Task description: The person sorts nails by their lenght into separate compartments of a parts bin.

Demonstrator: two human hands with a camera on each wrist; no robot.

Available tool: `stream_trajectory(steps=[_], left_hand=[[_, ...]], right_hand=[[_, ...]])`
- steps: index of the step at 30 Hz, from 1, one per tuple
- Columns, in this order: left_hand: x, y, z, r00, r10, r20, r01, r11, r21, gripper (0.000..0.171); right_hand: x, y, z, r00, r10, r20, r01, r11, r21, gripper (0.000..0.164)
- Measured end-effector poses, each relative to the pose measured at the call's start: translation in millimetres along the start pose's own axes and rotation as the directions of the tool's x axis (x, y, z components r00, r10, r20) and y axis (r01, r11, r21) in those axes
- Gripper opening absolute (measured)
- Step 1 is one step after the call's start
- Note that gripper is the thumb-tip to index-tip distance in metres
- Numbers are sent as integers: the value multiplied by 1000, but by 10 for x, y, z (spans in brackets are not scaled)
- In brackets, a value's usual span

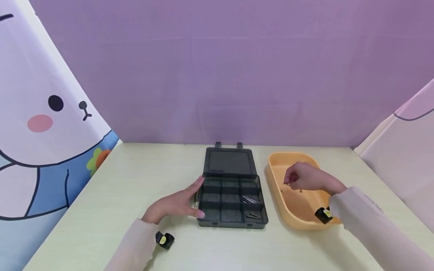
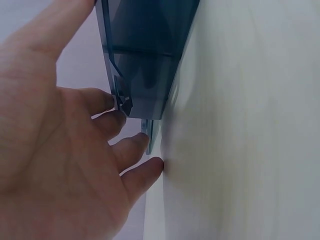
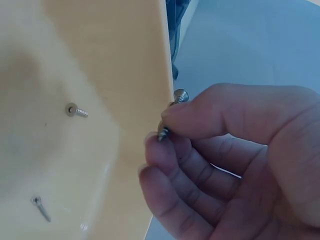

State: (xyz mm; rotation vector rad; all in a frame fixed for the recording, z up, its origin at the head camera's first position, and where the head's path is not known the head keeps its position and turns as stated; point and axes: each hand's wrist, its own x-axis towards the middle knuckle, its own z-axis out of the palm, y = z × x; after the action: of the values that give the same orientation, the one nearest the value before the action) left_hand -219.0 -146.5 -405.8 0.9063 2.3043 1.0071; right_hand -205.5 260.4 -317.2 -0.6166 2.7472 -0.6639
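Note:
A dark see-through compartment box (image 1: 230, 226) lies with its lid (image 1: 231, 161) folded back behind it. Along its left side spreads my left hand (image 1: 176, 203), thumb at the front corner and fingers toward the rear; in the left wrist view fingertips touch the box end (image 2: 145, 85). Long thin metal pins (image 1: 250, 200) fill a right-hand compartment, with shorter metal pieces (image 1: 253, 215) in the one before it. Over the orange tray (image 1: 293, 222), my right hand (image 1: 306, 177) pinches a small metal screw (image 3: 181, 95) between thumb and fingers; the thumb covers its middle.
Inside the tray lie loose screws, one short (image 3: 76, 110) and one longer (image 3: 41, 207). The pale table (image 1: 101, 210) ends at a purple cloth backdrop (image 1: 237, 75). A printed cartoon cloth (image 1: 51, 150) hangs on the left.

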Motion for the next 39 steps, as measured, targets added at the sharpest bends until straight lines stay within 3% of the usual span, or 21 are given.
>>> stream_trajectory(steps=[6, 22, 39], left_hand=[[-3, -3, -1, 1000, 3, 6, -3, 1000, -13, 114], [15, -18, -3, 1000, 16, 4, -16, 1000, -19, 114], [-3, -6, -1, 1000, 12, 9, -12, 1000, -13, 114]], right_hand=[[1, -88, 79, 997, -72, -34, 70, 996, -47, 14], [36, -292, 211, 991, -120, -55, 119, 993, -22, 16], [127, -504, 404, 990, -139, 37, 138, 990, 28, 17]])
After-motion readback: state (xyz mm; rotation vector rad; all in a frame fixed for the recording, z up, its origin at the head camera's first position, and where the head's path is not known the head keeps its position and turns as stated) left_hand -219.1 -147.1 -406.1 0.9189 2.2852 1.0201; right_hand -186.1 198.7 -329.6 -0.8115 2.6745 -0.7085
